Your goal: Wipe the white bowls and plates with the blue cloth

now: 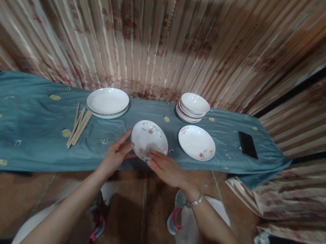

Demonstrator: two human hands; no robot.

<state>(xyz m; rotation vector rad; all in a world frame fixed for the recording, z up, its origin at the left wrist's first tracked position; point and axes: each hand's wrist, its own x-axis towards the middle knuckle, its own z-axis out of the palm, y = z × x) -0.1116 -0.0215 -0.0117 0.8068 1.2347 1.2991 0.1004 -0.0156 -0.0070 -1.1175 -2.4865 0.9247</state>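
Note:
A white plate with small flowers point(148, 135) is tilted toward me above the front edge of the cloth. My left hand point(117, 154) grips its left rim, thumb on top and fingers underneath. On the plate's lower right part lies my right hand point(166, 168), its fingers stretched over the surface and rim. Just right of it, another flowered plate point(197, 143) rests flat on the cloth. Behind that stands a stack of white bowls point(194, 104). Larger white plates point(108, 102) are stacked at the left, with several wooden chopsticks point(78, 127) lying beside them.
A blue-green cloth point(40, 117) with yellow pineapple prints covers the long narrow table. Near its right end lies a black phone point(247, 145). Pleated curtains point(166, 34) hang right behind the table and along the right side. The floor below is brown tile.

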